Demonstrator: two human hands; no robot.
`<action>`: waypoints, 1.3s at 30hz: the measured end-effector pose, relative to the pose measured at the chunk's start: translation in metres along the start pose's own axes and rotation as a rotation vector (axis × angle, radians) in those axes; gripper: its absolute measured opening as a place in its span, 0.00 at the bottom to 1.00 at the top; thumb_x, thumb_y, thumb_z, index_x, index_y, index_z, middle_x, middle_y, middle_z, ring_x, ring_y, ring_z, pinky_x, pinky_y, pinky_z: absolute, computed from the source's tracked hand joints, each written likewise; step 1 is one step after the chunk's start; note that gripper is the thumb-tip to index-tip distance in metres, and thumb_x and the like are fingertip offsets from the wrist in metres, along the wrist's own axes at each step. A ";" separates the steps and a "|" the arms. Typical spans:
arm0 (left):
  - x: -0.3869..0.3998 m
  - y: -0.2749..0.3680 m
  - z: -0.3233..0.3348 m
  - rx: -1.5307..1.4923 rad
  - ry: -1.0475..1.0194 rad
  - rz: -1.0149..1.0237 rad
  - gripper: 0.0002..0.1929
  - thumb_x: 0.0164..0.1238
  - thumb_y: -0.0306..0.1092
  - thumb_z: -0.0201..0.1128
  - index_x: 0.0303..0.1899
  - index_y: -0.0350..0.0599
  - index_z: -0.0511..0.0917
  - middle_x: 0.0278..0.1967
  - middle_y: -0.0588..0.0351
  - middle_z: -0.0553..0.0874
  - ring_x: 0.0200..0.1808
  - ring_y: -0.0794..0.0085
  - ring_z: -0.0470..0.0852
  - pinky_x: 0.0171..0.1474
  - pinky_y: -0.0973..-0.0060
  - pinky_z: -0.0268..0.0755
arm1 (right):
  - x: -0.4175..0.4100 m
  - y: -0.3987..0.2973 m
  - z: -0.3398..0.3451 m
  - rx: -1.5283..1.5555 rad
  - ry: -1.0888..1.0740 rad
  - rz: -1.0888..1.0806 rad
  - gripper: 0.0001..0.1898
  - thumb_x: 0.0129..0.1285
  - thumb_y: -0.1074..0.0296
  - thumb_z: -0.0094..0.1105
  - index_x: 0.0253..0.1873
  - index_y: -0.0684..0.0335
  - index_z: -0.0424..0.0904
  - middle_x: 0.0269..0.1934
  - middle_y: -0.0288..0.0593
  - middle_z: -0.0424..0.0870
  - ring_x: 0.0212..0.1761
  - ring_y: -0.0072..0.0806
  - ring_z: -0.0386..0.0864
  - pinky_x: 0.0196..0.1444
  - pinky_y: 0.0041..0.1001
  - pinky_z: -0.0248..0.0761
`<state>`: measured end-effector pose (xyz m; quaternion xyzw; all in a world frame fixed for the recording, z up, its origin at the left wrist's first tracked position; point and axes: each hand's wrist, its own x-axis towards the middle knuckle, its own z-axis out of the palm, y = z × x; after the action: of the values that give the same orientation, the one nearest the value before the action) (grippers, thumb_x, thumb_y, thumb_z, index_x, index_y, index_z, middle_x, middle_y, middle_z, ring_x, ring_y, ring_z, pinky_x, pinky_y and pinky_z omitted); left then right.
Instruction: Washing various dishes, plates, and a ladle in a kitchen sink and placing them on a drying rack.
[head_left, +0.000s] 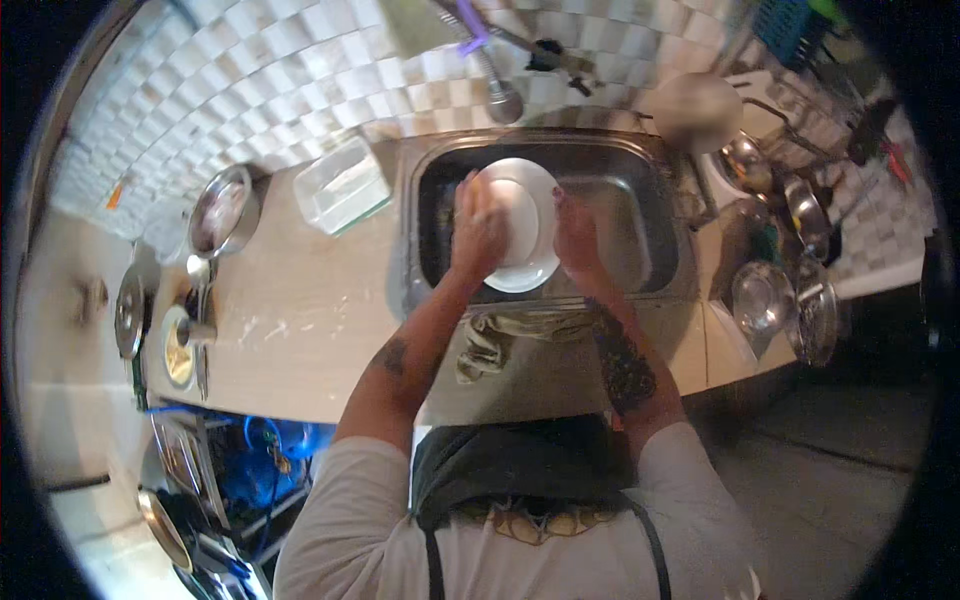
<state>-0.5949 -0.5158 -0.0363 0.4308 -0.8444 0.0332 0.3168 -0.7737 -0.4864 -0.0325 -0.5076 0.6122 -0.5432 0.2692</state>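
Observation:
A white plate (530, 277) is held over the metal sink (630, 217). My left hand (478, 225) lies on the left part of its face, slightly blurred, with something orange showing at the fingers; whether that hand grips anything is unclear. At the plate's right edge, my right hand (576, 231) is closed on the rim. A faucet head (505, 103) hangs above the far side of the sink. On the counter's near side, just below the sink, lies a crumpled cloth (484, 349).
Left of the sink stand a clear plastic container (343, 187) and a metal bowl (222, 211). A plate with yellow food (178, 352) and a lid (131, 311) are at far left. Metal bowls (763, 298) and other dishes crowd the right counter.

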 end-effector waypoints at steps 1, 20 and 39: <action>0.022 0.017 0.004 -0.009 -0.060 -0.041 0.22 0.64 0.32 0.54 0.59 0.32 0.69 0.64 0.30 0.65 0.69 0.40 0.60 0.71 0.46 0.47 | 0.011 0.020 -0.007 -0.139 -0.029 -0.250 0.19 0.74 0.59 0.41 0.51 0.69 0.77 0.39 0.56 0.81 0.42 0.49 0.79 0.47 0.42 0.71; -0.066 -0.021 -0.047 -1.584 0.329 -1.192 0.20 0.54 0.16 0.48 0.51 0.34 0.70 0.44 0.49 0.81 0.43 0.63 0.83 0.39 0.66 0.85 | -0.002 -0.064 0.040 -0.798 -0.792 -0.898 0.08 0.52 0.70 0.61 0.37 0.61 0.73 0.33 0.46 0.77 0.37 0.45 0.80 0.37 0.40 0.75; -0.134 -0.226 -0.165 -0.510 0.694 -0.638 0.19 0.65 0.31 0.52 0.56 0.35 0.68 0.37 0.47 0.81 0.34 0.61 0.81 0.40 0.66 0.76 | -0.042 0.040 0.083 -1.145 -0.760 -0.588 0.18 0.61 0.61 0.57 0.52 0.65 0.72 0.49 0.53 0.75 0.49 0.48 0.75 0.50 0.43 0.72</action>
<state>-0.2854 -0.5089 -0.0293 0.5393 -0.4985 -0.1303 0.6661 -0.6997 -0.4852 -0.1017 -0.8639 0.5030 0.0236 -0.0006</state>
